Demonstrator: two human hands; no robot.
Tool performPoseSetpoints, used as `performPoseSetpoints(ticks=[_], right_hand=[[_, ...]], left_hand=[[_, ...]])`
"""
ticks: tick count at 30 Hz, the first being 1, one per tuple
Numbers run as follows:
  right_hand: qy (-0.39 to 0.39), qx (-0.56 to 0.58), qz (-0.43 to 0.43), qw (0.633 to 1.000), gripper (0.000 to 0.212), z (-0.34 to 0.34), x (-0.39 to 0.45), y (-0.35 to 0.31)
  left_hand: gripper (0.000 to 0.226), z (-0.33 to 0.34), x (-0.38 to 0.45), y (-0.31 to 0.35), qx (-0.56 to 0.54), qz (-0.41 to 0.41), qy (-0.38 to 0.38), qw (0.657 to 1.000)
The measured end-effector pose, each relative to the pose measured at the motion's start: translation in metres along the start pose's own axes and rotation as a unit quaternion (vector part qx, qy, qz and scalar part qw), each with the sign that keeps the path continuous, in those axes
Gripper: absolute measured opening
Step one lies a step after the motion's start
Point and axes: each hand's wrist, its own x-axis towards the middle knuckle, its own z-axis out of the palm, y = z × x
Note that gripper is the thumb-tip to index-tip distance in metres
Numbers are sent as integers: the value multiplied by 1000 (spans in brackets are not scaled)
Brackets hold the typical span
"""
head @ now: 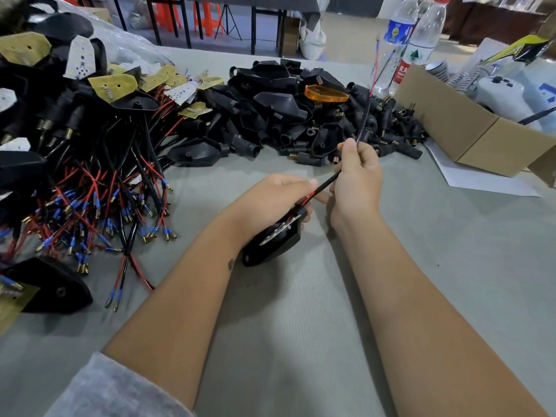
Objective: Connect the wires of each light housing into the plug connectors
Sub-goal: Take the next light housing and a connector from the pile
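At the far left a heap of wired light housings (pixel 54 121) spreads over the grey table cover (pixel 301 341), black shells mixed with yellowish circuit boards (pixel 112 87), and from it spills a tangle of red and black wires (pixel 99 206) tipped with blue sleeves and brass terminals; 1 more housing (pixel 57 284) lies alone near the left edge, just below that tangle; in the middle of the table, further back, sits a pile of empty black shells and plug connectors (pixel 301 115), with 1 orange lens (pixel 326 94) on top of it; in front of the pile, the left hand (pixel 270 203) has its fingers curled round a black light housing (pixel 272 243), whose lower end rests on the cover; out of that housing a sleeved wire pair (pixel 326 185) runs up and to the right, red showing where the black sleeve starts; the right hand (pixel 358 182), close beside the left, pinches this wire between thumb and fingers, and the wire carries on upward past the fingertips toward 2 blue-sleeved ends (pixel 378 45) that are blurred; behind these stand 2 plastic water bottles (pixel 421 43); at the far right an open cardboard box (pixel 469 136) sits on a white sheet of paper (pixel 481 182), holding a white device (pixel 501 96).
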Motion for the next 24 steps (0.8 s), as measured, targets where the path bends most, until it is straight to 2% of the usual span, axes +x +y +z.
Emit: performPoseSetpoints(ticks=[5,7,11,14,17,21,24], right_hand=[[5,-49,-24,998,24,-4,3,0],[-6,-52,-19,998,23,-4,4,0],[-48,-47,5,998,24,-5,4,-1],[-106,-94,3,990,26,-2,-1,-1],[-150,-127,-50,979,17,2,-9,-2],[-318,-105,-90,938,22,5,-18,-2],[-381,-127,-83,912,32,8,-23,-1]], left_hand=[[14,-4,-5,1,34,27,-22,999],[16,-3,-5,1,53,51,-18,997],[15,-2,-5,1,-5,51,9,999],[15,-3,-2,0,-19,58,43,997],[17,-8,2,-2,-4,90,104,990],[16,-17,3,-4,-10,133,172,976],[19,-20,2,-5,-55,123,173,976]])
